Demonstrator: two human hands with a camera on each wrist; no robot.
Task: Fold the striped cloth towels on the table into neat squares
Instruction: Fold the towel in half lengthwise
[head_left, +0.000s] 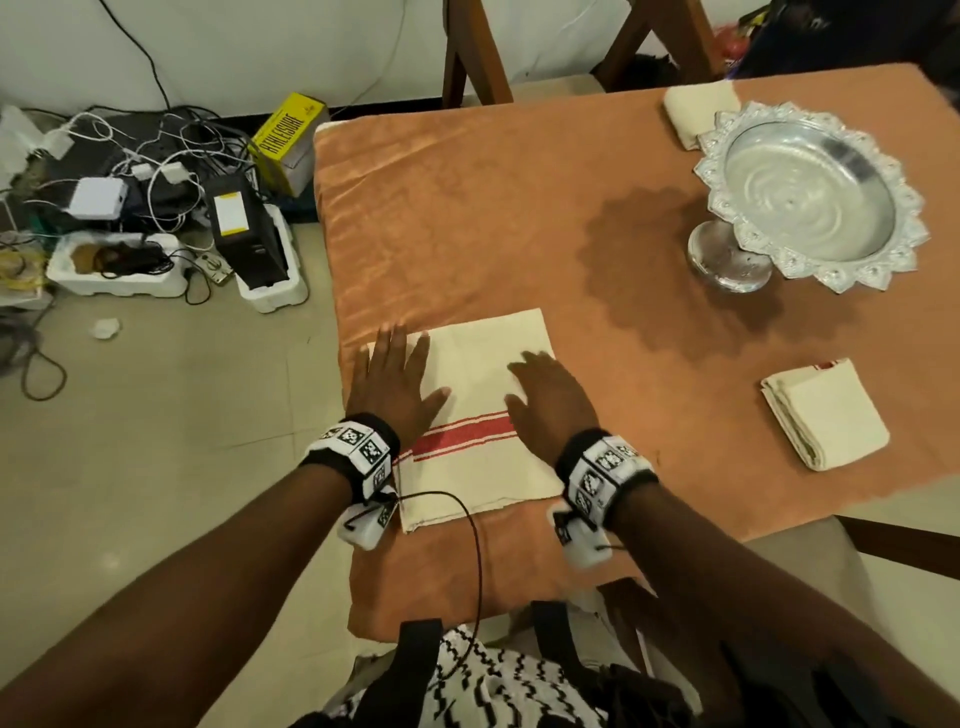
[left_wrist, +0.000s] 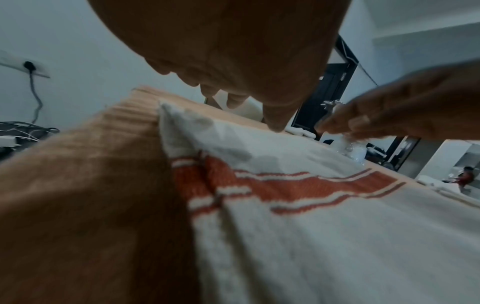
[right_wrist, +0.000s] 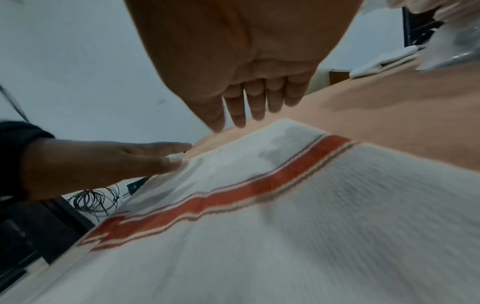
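A cream towel with a red stripe (head_left: 478, 410) lies folded into a rectangle near the table's front left edge. My left hand (head_left: 397, 379) lies flat on its left side with fingers straight. My right hand (head_left: 545, 395) lies flat on its right side, fingers straight too. The wrist views show the towel (left_wrist: 298, 216) (right_wrist: 259, 216) below each palm, with the left hand (left_wrist: 233, 61) and right hand (right_wrist: 246, 61) spread just over it. A folded cream towel (head_left: 823, 415) lies at the right. Another folded towel (head_left: 698, 111) lies at the far side.
An orange cloth covers the table (head_left: 493, 208). A silver pedestal bowl (head_left: 810, 197) stands at the far right. Off the left edge, the floor holds cables, boxes and foam trays (head_left: 156, 218). A wooden chair (head_left: 478, 47) stands behind the table.
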